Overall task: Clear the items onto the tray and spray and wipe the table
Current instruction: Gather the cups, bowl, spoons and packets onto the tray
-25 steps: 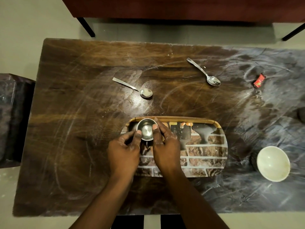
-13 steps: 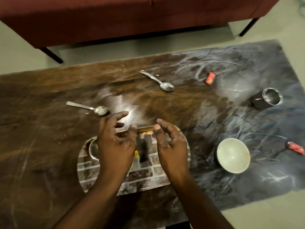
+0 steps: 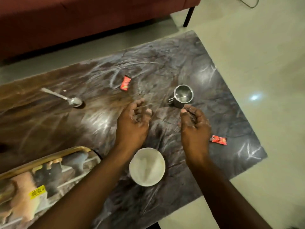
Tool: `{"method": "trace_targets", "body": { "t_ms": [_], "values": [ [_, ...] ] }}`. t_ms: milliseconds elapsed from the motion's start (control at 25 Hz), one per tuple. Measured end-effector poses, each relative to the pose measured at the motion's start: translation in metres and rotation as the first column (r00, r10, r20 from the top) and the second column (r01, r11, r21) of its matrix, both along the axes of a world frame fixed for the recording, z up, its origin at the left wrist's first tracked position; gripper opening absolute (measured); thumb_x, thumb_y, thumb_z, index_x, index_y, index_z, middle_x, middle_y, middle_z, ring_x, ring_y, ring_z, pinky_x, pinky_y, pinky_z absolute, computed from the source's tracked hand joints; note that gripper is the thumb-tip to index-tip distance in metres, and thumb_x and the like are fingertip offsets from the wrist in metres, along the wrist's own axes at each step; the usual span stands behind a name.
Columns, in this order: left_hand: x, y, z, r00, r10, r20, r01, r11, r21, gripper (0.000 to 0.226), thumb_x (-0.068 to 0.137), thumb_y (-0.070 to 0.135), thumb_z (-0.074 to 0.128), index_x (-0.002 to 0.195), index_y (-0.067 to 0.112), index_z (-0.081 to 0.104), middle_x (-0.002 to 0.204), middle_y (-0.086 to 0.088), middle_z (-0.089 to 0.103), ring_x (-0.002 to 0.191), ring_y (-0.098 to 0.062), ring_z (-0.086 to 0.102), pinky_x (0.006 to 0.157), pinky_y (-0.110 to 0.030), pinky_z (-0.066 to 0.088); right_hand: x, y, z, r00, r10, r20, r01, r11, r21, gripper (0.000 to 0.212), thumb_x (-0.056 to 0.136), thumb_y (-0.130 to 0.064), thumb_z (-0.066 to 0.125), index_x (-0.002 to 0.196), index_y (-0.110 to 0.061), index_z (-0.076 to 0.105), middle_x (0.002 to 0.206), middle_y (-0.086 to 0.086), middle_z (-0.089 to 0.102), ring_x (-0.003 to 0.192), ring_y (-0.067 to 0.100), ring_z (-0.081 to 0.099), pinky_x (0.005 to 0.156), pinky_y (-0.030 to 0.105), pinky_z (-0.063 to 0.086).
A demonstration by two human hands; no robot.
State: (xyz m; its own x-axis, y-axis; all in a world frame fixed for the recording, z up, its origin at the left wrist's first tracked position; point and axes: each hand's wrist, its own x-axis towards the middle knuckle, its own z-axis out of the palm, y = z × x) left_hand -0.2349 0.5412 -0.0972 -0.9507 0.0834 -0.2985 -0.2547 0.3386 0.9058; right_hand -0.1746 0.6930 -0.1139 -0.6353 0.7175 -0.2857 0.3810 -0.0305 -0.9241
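A steel cup stands on the smeared dark table, toward its right end. My right hand hovers just below the cup, fingers curled and empty, fingertips close to the rim. My left hand is to the cup's left, fingers apart, holding nothing. A white bowl sits between my forearms near the front edge. A spoon lies at the left. One red wrapper lies behind my left hand, another red wrapper right of my right hand. The patterned tray is at the lower left.
A dark red sofa on black legs stands behind the table. Pale tiled floor runs along the table's right and front edges. A yellow sticker shows on the tray.
Both hands have left the tray, where they set a steel cup down, and moved right toward the second steel cup. The view has swung right; the tray is now at the lower left.
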Motion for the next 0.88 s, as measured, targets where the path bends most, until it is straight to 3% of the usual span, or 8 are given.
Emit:
{"method": "trace_targets", "body": {
  "t_ms": [80,160,280,440,560,720,800,880],
  "values": [
    [-0.015,0.036,-0.008,0.995,-0.1,-0.013,0.099,0.995,-0.022,0.047,0.107,0.024,0.063,0.153,0.016,0.057,0.144,0.001,0.065,0.127,-0.013,0.065,0.108,-0.031,0.055,-0.008,0.026,-0.015,0.998,0.014,0.068,-0.009,0.998,-0.07,0.04,0.099,-0.037,0.068,0.136,-0.022,0.066,0.126,-0.001,0.075,0.118,0.018,0.072,0.106,0.05,0.057],
    [-0.035,0.069,-0.016,0.981,-0.193,0.012,0.194,0.98,-0.05,0.051,0.11,0.028,0.057,0.159,0.017,0.049,0.161,-0.004,0.055,0.143,-0.017,0.055,0.118,-0.036,0.046,-0.018,0.041,-0.029,0.994,0.033,0.1,-0.019,0.99,-0.138,0.053,0.095,-0.044,0.066,0.144,-0.025,0.06,0.135,0.003,0.071,0.124,0.02,0.07,0.107,0.051,0.057],
    [-0.061,0.101,-0.024,0.958,-0.237,0.162,0.237,0.971,0.019,0.048,0.113,0.024,0.051,0.161,0.016,0.048,0.161,-0.004,0.055,0.141,-0.012,0.054,0.116,-0.027,0.042,-0.032,0.05,-0.041,0.995,0.055,0.08,-0.038,0.979,-0.199,0.054,0.095,-0.042,0.066,0.145,-0.023,0.062,0.136,0.002,0.072,0.128,0.021,0.068,0.11,0.051,0.055],
    [-0.067,0.104,-0.035,0.948,-0.238,0.211,0.233,0.971,0.049,0.042,0.112,0.013,0.05,0.153,0.009,0.058,0.152,-0.008,0.065,0.14,-0.018,0.06,0.121,-0.033,0.045,-0.041,0.048,-0.049,0.989,0.106,0.099,-0.084,0.974,-0.21,0.047,0.101,-0.043,0.062,0.144,-0.025,0.064,0.136,-0.002,0.073,0.13,0.019,0.066,0.113,0.051,0.052],
    [-0.054,0.085,-0.032,0.979,-0.1,0.179,0.091,0.994,0.053,0.035,0.109,0.008,0.055,0.141,0.006,0.069,0.138,-0.009,0.075,0.128,-0.018,0.07,0.113,-0.03,0.053,-0.04,0.029,-0.041,0.986,0.144,0.088,-0.128,0.977,-0.169,0.042,0.103,-0.044,0.056,0.14,-0.027,0.067,0.133,-0.004,0.074,0.128,0.019,0.067,0.112,0.052,0.052],
    [-0.022,0.025,-0.008,0.957,0.229,0.177,-0.262,0.945,0.194,0.029,0.106,0.009,0.063,0.132,0.004,0.074,0.122,-0.012,0.081,0.116,-0.025,0.077,0.107,-0.049,0.059,-0.045,-0.03,-0.007,0.961,0.274,0.04,-0.27,0.96,-0.074,0.046,0.099,-0.047,0.051,0.138,-0.03,0.067,0.132,-0.005,0.074,0.126,0.017,0.068,0.11,0.051,0.053],
    [0.007,-0.028,0.006,0.912,0.376,0.162,-0.406,0.881,0.242,0.032,0.105,0.015,0.067,0.136,0.007,0.073,0.128,-0.01,0.079,0.122,-0.025,0.075,0.111,-0.052,0.056,-0.036,-0.075,0.008,0.935,0.353,-0.014,-0.353,0.935,-0.039,0.032,0.102,-0.042,0.055,0.13,-0.037,0.07,0.121,-0.015,0.077,0.116,0.003,0.07,0.105,0.037,0.056],
    [0.041,-0.085,0.016,0.86,0.493,0.13,-0.51,0.832,0.219,0.035,0.103,0.021,0.071,0.136,0.009,0.074,0.129,-0.006,0.079,0.125,-0.024,0.074,0.112,-0.054,0.055,-0.022,-0.126,0.018,0.883,0.468,-0.015,-0.469,0.883,-0.025,0.027,0.101,-0.042,0.06,0.125,-0.038,0.072,0.111,-0.029,0.075,0.105,-0.011,0.069,0.092,0.011,0.053]
  ]
}}
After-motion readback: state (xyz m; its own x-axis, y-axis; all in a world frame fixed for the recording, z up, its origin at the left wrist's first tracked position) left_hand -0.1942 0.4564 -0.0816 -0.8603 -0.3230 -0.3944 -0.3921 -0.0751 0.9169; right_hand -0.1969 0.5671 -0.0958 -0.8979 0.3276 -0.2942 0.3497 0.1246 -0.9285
